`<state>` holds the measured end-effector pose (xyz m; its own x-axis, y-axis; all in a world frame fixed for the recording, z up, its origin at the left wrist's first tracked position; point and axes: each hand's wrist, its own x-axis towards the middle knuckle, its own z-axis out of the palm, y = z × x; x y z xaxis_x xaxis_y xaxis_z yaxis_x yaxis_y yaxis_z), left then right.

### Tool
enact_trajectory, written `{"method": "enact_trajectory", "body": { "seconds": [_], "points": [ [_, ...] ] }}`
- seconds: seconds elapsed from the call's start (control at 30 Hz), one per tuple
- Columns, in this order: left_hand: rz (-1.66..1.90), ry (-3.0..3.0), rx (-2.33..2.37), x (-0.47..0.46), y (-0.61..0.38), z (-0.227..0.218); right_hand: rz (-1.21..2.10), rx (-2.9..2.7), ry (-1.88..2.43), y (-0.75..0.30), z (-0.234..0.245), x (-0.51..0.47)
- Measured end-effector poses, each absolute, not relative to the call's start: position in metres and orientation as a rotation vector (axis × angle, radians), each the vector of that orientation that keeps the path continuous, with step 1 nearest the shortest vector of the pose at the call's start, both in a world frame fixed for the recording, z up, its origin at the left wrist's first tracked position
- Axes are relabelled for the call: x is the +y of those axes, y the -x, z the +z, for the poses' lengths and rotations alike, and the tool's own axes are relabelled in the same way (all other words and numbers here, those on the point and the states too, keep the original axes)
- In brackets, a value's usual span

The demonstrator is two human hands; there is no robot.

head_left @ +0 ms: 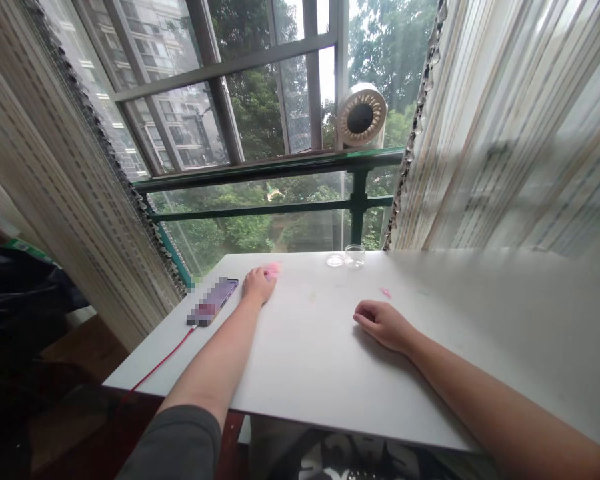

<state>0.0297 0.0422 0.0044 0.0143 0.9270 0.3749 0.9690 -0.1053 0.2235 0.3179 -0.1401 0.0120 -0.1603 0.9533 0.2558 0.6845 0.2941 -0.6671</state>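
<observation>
On the left half of the white table (300, 360), my left hand (259, 285) lies with its fingers bent against a small pink bundle (273, 269), partly covered by them. What the bundle is made of is too small to make out. My right hand (380, 324) rests on its side on the tabletop, fingers curled in toward the thumb with nothing visible in them. Just beyond it lies a small pink piece (385, 292). Farther back stand a clear round container (355, 257) and, beside it, a flat clear round lid (335, 261).
Left of my left hand lies a phone (220, 299) with a red cable (163, 360) running off the table edge. A round white fan (361, 117) is at the window by the green railing (280, 170). Curtains (500, 133) hang on both sides.
</observation>
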Motion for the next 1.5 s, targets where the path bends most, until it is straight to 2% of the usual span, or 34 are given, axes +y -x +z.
{"method": "enact_trajectory", "body": {
  "seconds": [0.33,0.53,0.63,0.73,0.93,1.07,1.33,1.5],
  "points": [
    [-1.066,2.002,-1.912,0.036,-0.016,0.014,0.548,-1.911,1.464,-0.318,0.013,-0.141],
    [-0.647,2.355,-2.014,0.046,-0.023,0.002,0.541,-1.916,1.46,-0.319,0.011,-0.14],
    [-0.639,2.404,-2.01,0.046,-0.026,0.001,0.546,-1.916,1.465,-0.319,0.011,-0.14],
    [-0.867,2.391,-1.96,0.04,-0.024,0.006,0.549,-1.917,1.47,-0.318,0.012,-0.141],
    [-1.643,2.165,-1.987,0.03,-0.011,0.017,0.547,-1.92,1.471,-0.318,0.013,-0.142],
    [-2.031,2.085,-1.921,0.03,-0.005,0.018,0.544,-1.922,1.466,-0.318,0.013,-0.143],
    [-2.34,1.958,-1.801,0.024,0.013,0.026,0.553,-1.913,1.47,-0.318,0.012,-0.141],
    [-2.657,2.239,-1.984,0.018,0.011,0.027,0.547,-1.92,1.48,-0.318,0.011,-0.141]
  ]
}}
